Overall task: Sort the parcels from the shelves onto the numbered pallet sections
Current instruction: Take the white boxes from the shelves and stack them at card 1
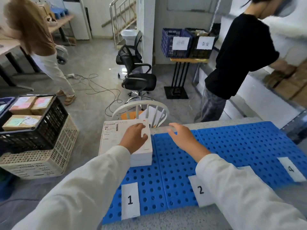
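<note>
**Seating parcel on section 1**

Pressing left hand palm down on top of the white parcel, fingers spread and fairly straight, not gripping. Hovering right hand loose and empty over the far end of the section behind label 2, just beside the parcel's right edge and not touching it. Working with hands apart.

Finding the parcel flat, shipping label up, at the far end of the blue pallet, in the section marked by label 1. Reading its left side as hanging past the pallet edge, though the sleeve is covering that edge, so not certain. Noting its right side close to the seam with section 2.

Judging placement as near done, with only squaring-up to do. Doing it well:
- Pressing lightly while sliding, to avoid tipping over the pallet edge.
- Nudging right only until fully supported, stopping short of the seam.
- Using the right hand at the right edge as a stop, if needed.
- Leaving label 1 uncovered and the near half free for more parcels.
- Checking the shipping label against the section number before letting go; the print is too small to read here.

Noting more brown parcels sitting in the black crate at left.
</note>
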Demonstrator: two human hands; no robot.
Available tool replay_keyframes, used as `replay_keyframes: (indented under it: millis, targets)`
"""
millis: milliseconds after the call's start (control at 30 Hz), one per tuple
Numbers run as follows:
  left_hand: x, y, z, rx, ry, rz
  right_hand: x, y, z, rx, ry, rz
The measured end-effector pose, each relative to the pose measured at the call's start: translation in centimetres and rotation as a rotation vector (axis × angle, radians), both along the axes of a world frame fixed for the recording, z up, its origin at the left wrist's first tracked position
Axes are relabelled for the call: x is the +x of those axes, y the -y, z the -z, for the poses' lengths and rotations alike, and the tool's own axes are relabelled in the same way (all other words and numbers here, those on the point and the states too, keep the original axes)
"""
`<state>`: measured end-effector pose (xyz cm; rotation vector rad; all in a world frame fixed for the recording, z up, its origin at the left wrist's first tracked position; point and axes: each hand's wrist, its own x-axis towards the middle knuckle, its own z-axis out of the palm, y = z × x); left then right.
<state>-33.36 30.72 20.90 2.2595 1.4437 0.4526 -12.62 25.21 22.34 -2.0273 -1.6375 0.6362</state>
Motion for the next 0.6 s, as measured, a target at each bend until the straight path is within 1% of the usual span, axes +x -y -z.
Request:
replay_keyframes:
  millis: [67, 133, 200, 267, 333, 467, 600]
  targets:
    - [3.6, 1.2, -1.4, 0.043, -0.013, 0.107, 2.9, 3.4, -1.2, -0.008, 0.104, 0.039]
    - [7.6, 2.9, -2.3, 0.068, -0.073, 0.221, 6.0, 7.0, -2.0, -0.053, 0.203, 0.109]
    - [11.6, 5.1, -2.9, 0.115, -0.135, 0.334, 8.8, 10.9, -2.5, -0.083, 0.270, 0.185]
    - [15.2, 7.9, -3.2, 0.166, -0.148, 0.436, 11.2, 14.9, -2.8, -0.113, 0.337, 0.237]
    - [18.3, 11.0, -3.5, 0.204, -0.135, 0.519, 13.5, 18.7, -2.8, -0.125, 0.369, 0.282]
    - [24.3, 17.1, -4.9, 0.277, -0.142, 0.665, 18.1, 26.2, -2.9, -0.115, 0.368, 0.406]
    - [30.7, 23.3, -6.9, 0.372, -0.112, 0.789, 22.8, 33.6, -3.2, -0.101, 0.391, 0.528]
